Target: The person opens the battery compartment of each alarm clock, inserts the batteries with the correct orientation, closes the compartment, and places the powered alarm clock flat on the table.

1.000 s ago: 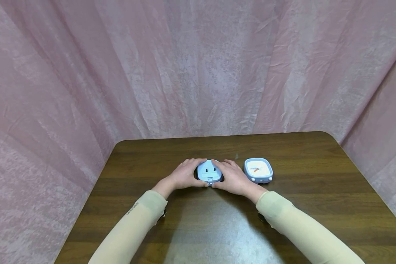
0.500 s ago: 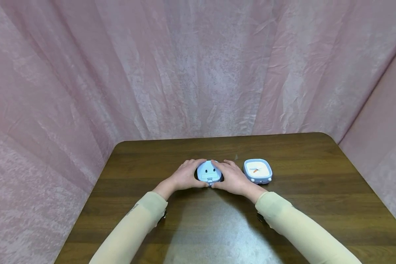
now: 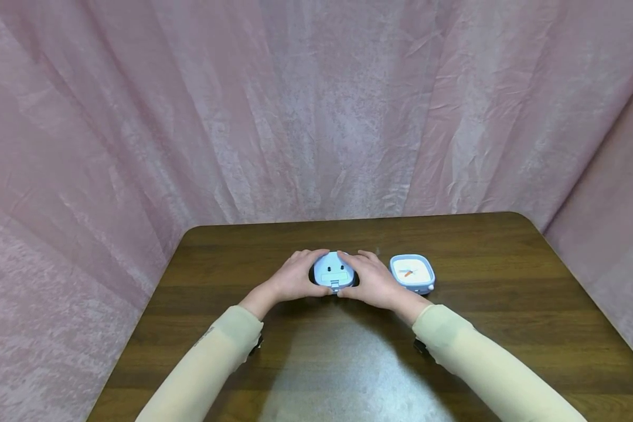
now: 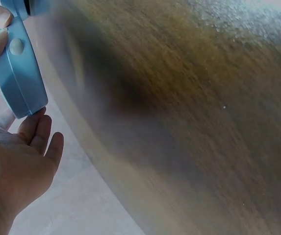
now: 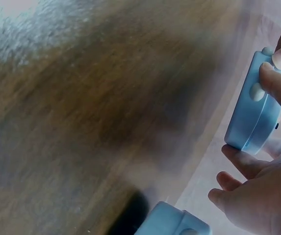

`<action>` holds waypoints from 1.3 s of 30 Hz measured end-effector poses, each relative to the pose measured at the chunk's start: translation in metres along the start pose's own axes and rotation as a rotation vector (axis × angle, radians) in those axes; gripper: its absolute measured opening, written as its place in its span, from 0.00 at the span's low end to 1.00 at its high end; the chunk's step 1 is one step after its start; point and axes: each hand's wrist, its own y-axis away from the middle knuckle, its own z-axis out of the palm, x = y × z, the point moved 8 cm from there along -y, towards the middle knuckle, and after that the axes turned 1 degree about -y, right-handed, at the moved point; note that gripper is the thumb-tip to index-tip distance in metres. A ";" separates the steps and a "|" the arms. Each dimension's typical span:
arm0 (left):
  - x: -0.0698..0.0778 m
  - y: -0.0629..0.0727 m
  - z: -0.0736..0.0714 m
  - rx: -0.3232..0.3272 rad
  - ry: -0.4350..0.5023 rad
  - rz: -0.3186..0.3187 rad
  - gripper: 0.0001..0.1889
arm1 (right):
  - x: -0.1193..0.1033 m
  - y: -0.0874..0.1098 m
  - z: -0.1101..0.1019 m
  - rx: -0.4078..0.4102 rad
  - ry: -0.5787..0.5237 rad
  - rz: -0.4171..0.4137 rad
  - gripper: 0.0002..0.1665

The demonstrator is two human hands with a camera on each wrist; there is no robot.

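Note:
Between both hands, at the middle of the table, is a light blue alarm clock (image 3: pixel 334 269). Its back faces up, showing two small black knobs and a battery cover. My left hand (image 3: pixel 295 276) grips its left side, fingers on the far edge and thumb on the near edge. From the right, my right hand (image 3: pixel 371 282) holds it the same way. In the left wrist view the clock (image 4: pixel 20 73) shows its side with a pale round foot. The right wrist view shows a thumb pressing the clock's edge (image 5: pixel 250 112) beside such a foot. Its face is hidden.
A second light blue clock (image 3: pixel 412 271) lies face up just right of my right hand, with a white dial and orange hand. The wooden table (image 3: pixel 232 258) has a pink curtain (image 3: pixel 348 117) behind it. Glare brightens the table's near middle.
Both hands and the clock between them have shifted slightly upward in the head view over the last half second. The grip stays the same, and the second clock stays put.

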 end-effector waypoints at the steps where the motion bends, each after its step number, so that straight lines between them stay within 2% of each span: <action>1: 0.000 0.000 -0.001 0.001 0.002 -0.001 0.52 | -0.001 0.000 -0.001 0.001 -0.002 -0.004 0.55; 9: 0.000 -0.002 -0.008 -0.019 0.006 -0.021 0.52 | -0.003 -0.004 -0.006 -0.015 -0.030 -0.009 0.55; 16: 0.003 0.002 -0.009 0.015 -0.011 -0.011 0.51 | -0.006 -0.001 -0.007 -0.007 -0.062 0.008 0.55; 22: 0.005 0.004 -0.009 0.043 -0.043 0.012 0.51 | -0.003 -0.002 -0.005 0.002 -0.077 0.040 0.61; 29: 0.011 0.007 -0.010 0.054 -0.046 0.040 0.51 | -0.004 -0.003 -0.007 -0.005 -0.099 0.024 0.67; 34: 0.014 0.008 -0.010 0.051 -0.054 0.058 0.50 | -0.003 -0.003 -0.007 -0.036 -0.138 0.053 0.66; 39: 0.015 0.009 -0.009 0.034 -0.063 0.057 0.52 | -0.002 -0.004 -0.008 -0.032 -0.177 0.081 0.63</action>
